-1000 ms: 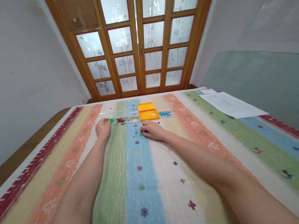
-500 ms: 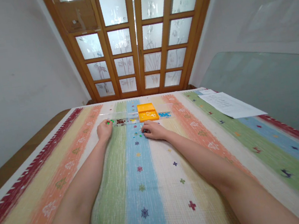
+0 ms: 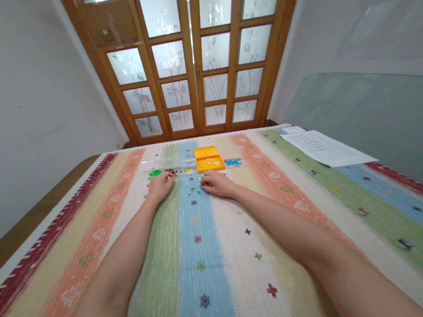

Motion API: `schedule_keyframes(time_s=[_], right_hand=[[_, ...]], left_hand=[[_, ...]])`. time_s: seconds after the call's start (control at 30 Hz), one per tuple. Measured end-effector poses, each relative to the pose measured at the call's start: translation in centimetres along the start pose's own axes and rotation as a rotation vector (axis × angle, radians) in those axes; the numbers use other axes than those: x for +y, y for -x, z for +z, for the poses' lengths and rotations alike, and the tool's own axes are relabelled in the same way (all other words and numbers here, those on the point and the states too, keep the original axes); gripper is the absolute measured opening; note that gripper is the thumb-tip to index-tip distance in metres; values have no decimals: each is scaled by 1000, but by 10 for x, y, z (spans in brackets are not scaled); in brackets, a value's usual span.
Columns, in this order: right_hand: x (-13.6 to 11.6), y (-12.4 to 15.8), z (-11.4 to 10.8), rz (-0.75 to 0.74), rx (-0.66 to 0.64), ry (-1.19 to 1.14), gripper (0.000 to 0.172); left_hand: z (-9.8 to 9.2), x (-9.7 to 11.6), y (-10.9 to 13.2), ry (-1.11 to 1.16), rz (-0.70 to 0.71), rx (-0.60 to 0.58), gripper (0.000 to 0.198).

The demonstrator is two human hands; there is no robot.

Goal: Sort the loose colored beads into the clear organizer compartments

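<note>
My left hand [image 3: 162, 185] is closed in a pinch at the front of the brown beads [image 3: 172, 172], covering part of them; whatever lies between its fingertips is too small to make out. To its left are green beads [image 3: 155, 173] in a clear compartment. My right hand [image 3: 218, 182] rests on the cloth just in front of an orange box [image 3: 207, 152], its fingers curled together, and what they hold is hidden. A few tiny green and blue beads [image 3: 199, 192] lie on the cloth beside its fingertips.
Small white beads [image 3: 210, 163] sit in the orange box, with its lid up. Yellow beads [image 3: 188, 170] lie left of it and blue beads [image 3: 233, 162] right. Paper sheets [image 3: 324, 148] lie at the right on the striped tablecloth [image 3: 201, 254].
My left hand has moved right, from the green beads to the brown ones, uncovering the green beads. My right hand has stayed nearly in place.
</note>
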State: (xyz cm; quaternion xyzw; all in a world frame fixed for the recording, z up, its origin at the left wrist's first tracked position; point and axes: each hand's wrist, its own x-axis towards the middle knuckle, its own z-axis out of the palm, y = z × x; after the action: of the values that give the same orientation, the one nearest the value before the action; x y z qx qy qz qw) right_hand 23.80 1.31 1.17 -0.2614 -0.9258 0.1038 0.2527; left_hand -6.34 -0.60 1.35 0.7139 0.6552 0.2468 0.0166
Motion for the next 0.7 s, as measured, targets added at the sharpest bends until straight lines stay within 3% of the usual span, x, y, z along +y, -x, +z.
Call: schedule_keyframes(time_s=[0.17,0.37,0.57,0.7], right_hand=[[21,-1,-3,168,236,-13,8],[55,9,-25,505,550,53,13],[71,22,-35,802,634,114,17],[74,26,-33,891,586,151,17]], left_hand=[[1,9,4,0,127,-70,32],[-1,19,8,-16,158,-132,32],[0,31,12,-58,216,-185,35],[1,41,15,-79,263,-205,35]])
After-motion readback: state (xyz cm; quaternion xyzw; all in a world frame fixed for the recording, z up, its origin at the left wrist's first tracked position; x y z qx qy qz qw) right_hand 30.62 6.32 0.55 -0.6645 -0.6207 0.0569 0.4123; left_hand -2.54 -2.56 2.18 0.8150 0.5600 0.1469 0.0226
